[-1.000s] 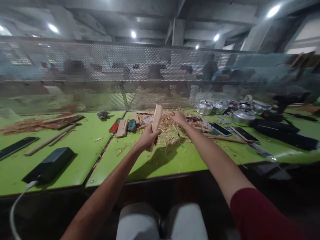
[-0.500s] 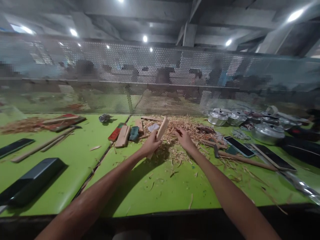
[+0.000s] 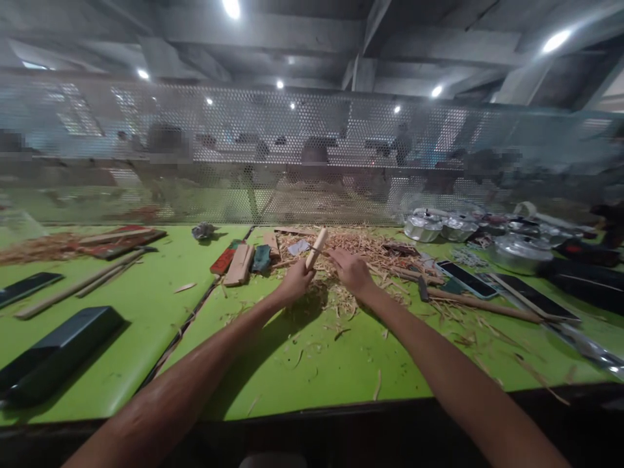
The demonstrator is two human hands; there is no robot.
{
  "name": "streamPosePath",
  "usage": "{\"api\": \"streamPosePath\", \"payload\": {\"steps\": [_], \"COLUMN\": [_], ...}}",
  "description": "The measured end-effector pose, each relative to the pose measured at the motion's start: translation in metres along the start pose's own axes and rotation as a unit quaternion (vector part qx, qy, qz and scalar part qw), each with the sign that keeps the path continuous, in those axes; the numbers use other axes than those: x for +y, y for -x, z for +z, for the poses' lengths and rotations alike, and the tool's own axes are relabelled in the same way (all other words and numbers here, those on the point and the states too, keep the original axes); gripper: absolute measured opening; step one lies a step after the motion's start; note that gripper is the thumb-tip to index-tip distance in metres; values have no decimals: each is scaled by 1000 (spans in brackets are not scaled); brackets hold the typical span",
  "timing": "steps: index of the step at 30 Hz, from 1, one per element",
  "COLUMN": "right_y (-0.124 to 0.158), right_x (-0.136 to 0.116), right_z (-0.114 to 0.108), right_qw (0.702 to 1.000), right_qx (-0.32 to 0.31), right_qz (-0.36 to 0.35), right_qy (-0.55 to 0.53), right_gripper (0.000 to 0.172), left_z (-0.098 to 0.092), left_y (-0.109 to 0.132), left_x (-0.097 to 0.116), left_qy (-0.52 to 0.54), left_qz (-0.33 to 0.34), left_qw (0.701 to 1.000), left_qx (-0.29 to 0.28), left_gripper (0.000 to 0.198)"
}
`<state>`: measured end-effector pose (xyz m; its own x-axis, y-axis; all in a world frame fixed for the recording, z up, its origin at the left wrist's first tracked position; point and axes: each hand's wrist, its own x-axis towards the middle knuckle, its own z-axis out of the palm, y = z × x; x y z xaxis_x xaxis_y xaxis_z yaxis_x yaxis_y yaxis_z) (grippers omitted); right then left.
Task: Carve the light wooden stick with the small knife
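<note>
The left hand [image 3: 296,284] is clamped low on a pale flat wooden stick [image 3: 316,249] — light, stiff, best gripped near its base — while the right hand [image 3: 351,272], just beside it, looks curled around something I cannot make out.

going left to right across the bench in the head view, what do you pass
black box → red block → left hand holding a wood piece → right hand on the shavings → hammer → metal pot
</note>
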<state>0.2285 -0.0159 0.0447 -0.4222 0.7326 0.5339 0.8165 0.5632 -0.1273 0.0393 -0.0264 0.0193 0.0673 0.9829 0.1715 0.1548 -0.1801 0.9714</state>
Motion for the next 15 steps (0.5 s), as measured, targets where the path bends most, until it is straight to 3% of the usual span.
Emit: {"api": "streamPosePath", "payload": {"steps": [4, 9, 15], "right_y": [0, -2, -5], "right_x": [-3, 1, 5], "right_z": [2, 10, 6], "right_qw": [998, 995, 993], "right_qx": [-31, -42, -55], "right_qz": [-14, -19, 7], "right_qy": [52, 90, 103], "right_gripper": [40, 38, 40], "left_z": [4, 2, 1], "left_y": [0, -1, 2], "left_x": [2, 5, 12], "left_qy": [-185, -328, -412], "left_qz": [58, 25, 6], "left_qw": [980, 944, 910], "left_qx": [33, -6, -40], "left_gripper": [21, 5, 10]}}
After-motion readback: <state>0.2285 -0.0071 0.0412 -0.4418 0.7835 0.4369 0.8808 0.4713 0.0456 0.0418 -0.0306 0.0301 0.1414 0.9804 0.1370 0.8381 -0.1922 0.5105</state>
